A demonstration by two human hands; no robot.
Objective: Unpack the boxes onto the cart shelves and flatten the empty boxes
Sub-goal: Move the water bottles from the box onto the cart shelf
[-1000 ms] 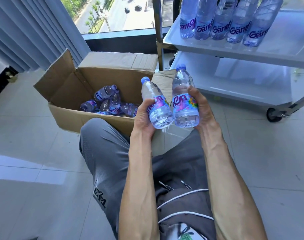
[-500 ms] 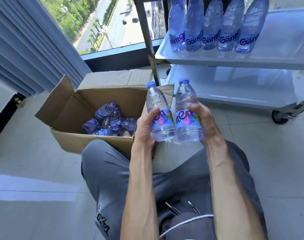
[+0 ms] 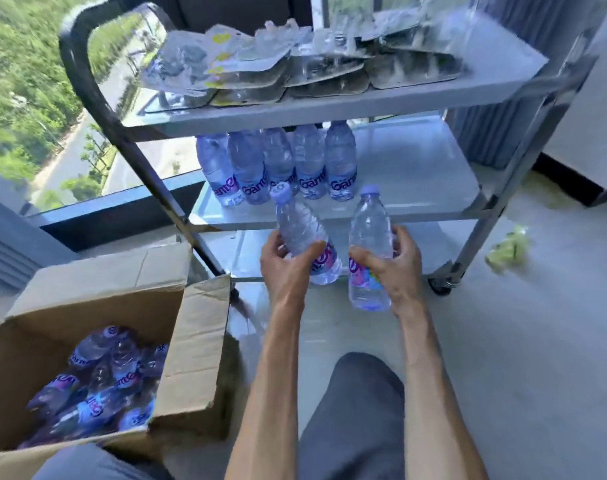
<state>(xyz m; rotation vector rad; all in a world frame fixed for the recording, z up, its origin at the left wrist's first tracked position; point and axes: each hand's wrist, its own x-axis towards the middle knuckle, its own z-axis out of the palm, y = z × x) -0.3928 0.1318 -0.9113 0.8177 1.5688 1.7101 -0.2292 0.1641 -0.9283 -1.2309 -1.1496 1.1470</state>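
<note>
Before the cart (image 3: pixel 496 206) we hold two water bottles: our left hand (image 3: pixel 288 268) wraps one bottle (image 3: pixel 304 233) tilted leftward, our right hand (image 3: pixel 395 268) grips another bottle (image 3: pixel 369 230) upright. Behind them five bottles (image 3: pixel 281 168) stand on the middle shelf (image 3: pixel 416 168). At lower left, the open box (image 3: pixel 191 348) contains more bottles.

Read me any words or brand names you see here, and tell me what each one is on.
"Gante", cut off at the edges: labels of the bottles on the middle shelf.
Partly covered: labels of the bottles in the left hand and right hand.
Blurred: bottles in the box, packets on the top shelf.
</note>
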